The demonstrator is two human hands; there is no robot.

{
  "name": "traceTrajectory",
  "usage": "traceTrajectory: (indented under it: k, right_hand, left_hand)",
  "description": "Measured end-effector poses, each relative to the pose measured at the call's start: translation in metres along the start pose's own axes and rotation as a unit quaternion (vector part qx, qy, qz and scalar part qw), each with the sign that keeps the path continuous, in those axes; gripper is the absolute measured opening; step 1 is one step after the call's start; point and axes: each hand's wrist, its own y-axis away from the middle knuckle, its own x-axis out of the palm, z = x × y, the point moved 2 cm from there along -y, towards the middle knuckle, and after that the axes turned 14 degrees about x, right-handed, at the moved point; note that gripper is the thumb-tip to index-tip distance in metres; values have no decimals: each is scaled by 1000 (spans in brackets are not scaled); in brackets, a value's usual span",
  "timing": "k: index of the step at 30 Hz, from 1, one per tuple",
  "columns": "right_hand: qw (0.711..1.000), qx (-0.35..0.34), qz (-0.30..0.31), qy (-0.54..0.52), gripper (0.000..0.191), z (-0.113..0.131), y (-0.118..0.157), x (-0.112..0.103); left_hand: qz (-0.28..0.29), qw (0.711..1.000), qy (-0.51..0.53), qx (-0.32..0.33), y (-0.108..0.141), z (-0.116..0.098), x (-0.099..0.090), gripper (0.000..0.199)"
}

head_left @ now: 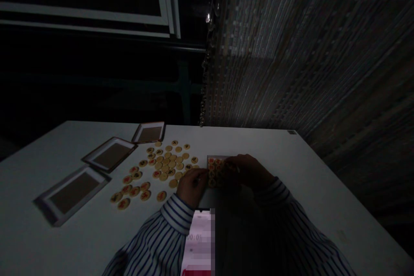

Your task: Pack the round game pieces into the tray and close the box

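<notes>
A small open box (207, 159) holds xiangqi pieces (211, 167) laid in rows, with red characters at the back and dark ones nearer me. At the box's left side is my left hand (192, 186), its fingers curled and the tips against the edge. My right hand (247, 170) reaches over the right part of the box with fingers bent together. Deep shadow hides what those fingers hold. Left of my left hand, many loose xiangqi pieces (166, 168) lie scattered, some face up with red or black characters, others plain side up.
Three shallow, frame-like box parts stand left of the pieces: a near one (58, 219), a middle one (84, 156) and a far one (163, 131). A lit phone (198, 250) lies between my forearms on the white table (278, 148). A bead curtain (258, 51) hangs behind.
</notes>
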Motion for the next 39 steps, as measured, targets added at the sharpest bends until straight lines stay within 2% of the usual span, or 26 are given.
traceTrajectory:
  k: [4, 8, 18, 24, 32, 39]
  right_hand:
    - [997, 13, 52, 46, 22, 0, -1, 2]
    - [996, 18, 74, 48, 22, 2, -1, 4]
    - [992, 5, 94, 83, 19, 5, -4, 7]
    - [994, 7, 100, 45, 21, 5, -4, 9]
    - [993, -1, 104, 63, 23, 0, -5, 16]
    - [992, -6, 110, 64, 21, 4, -3, 10]
  left_hand:
    - [5, 1000, -12, 2, 0, -1, -1, 21]
    - [6, 1000, -18, 9, 0, -2, -1, 21]
    - [3, 1000, -17, 9, 0, 0, 1, 21]
    - [8, 1000, -24, 16, 0, 0, 0, 20]
    - [9, 999, -31, 17, 1, 1, 0, 20]
    - [9, 1000, -22, 18, 0, -2, -1, 20]
